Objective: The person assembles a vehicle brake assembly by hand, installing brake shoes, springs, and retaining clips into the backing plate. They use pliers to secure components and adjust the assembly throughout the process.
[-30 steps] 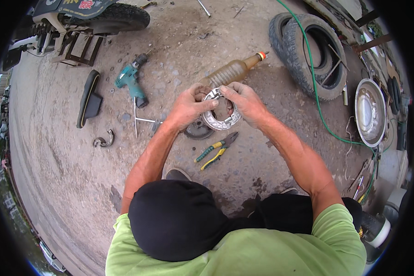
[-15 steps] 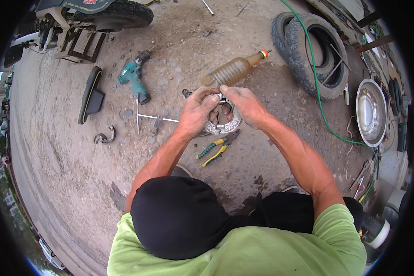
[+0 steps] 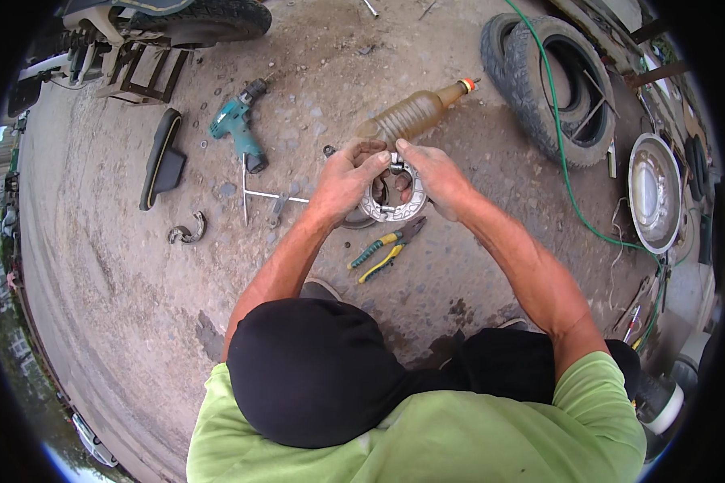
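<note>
A silvery ring made of a pair of brake shoes [image 3: 391,212] is held between my two hands, off the ground. My left hand [image 3: 347,182] grips its left side, with the thumb pressed near the top. Around the right side closes my right hand [image 3: 438,179], its thumb at the upper edge and fingertips showing through the middle. A small dark spring or link seems to span the top gap, partly covered by fingers. Just below the ring, pliers [image 3: 383,249] with green and yellow handles lie on the ground, jaws pointing up and right.
Beyond my hands lies a brownish plastic bottle [image 3: 415,115]. To the left are a teal cordless drill [image 3: 238,130], a T-handle wrench [image 3: 246,191], a black padded part [image 3: 163,161] and a loose curved brake shoe [image 3: 189,231]. Tyres [image 3: 532,88], a green hose [image 3: 562,153] and a metal basin [image 3: 654,193] stand right.
Both hands and the ring have shifted slightly in the picture, and the ring faces me a little more fully. The surroundings shifted slightly with the view.
</note>
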Demonstrator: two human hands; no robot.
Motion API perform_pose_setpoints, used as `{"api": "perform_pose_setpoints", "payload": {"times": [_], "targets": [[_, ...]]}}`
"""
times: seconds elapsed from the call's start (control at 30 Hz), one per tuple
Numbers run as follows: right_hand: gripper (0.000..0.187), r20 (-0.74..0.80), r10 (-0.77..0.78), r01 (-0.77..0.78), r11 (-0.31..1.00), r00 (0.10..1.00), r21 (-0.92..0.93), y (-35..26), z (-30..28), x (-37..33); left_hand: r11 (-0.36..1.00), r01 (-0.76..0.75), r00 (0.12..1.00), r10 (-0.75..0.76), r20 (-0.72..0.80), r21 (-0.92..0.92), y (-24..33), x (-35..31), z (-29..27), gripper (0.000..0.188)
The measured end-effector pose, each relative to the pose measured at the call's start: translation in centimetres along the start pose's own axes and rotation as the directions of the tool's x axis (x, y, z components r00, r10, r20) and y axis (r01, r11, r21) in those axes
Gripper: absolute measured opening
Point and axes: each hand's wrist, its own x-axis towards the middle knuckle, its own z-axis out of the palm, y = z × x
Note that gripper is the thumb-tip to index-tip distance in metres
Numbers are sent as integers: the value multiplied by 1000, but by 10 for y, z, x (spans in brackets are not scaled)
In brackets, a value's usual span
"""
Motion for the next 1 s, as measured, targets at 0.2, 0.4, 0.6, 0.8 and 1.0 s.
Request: {"api": "perform_pose_setpoints", "payload": {"times": [0.2,0.4,0.6,0.8,1.0], "targets": [[45,-81,87,-81,994,993,77,-17,-18,-5,940,77,986,-23,-164,331,-34,-58,-24,57],[40,-43,126,-117,978,991,171,-19,-25,1,505,-363,931,163,326,783,-104,-137,12,59],[36,-17,146,-135,948,989,288,-24,-25,-1,496,-323,946,142,292,806,-139,-130,20,56],[30,63,109,-124,936,992,329,-22,-34,1,856,277,945,-326,39,437,-136,-116,2,37],[28,49,112,-122,932,993,341,-25,-32,0,733,528,849,-468,244,-429,-121,-123,-9,47]]}}
